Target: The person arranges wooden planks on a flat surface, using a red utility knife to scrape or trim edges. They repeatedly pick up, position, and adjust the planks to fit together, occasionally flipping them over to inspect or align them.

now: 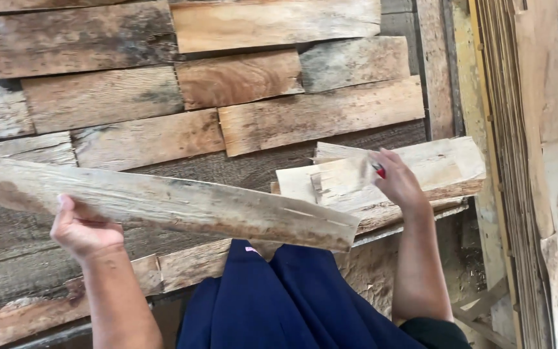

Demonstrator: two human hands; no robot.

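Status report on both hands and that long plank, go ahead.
Left hand grips long plank from below. Right hand pinches small red-tipped tool over stacked offcuts. Plank's far end overlaps stack.

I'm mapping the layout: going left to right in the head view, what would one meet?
Left hand → long plank it holds → right hand with a small red item → stacked boards → upright sheets.

Soft, even daylight, no glare and only weak shadows. The right hand (398,181) is motion-blurred; the planks (98,97) look mostly sharp.
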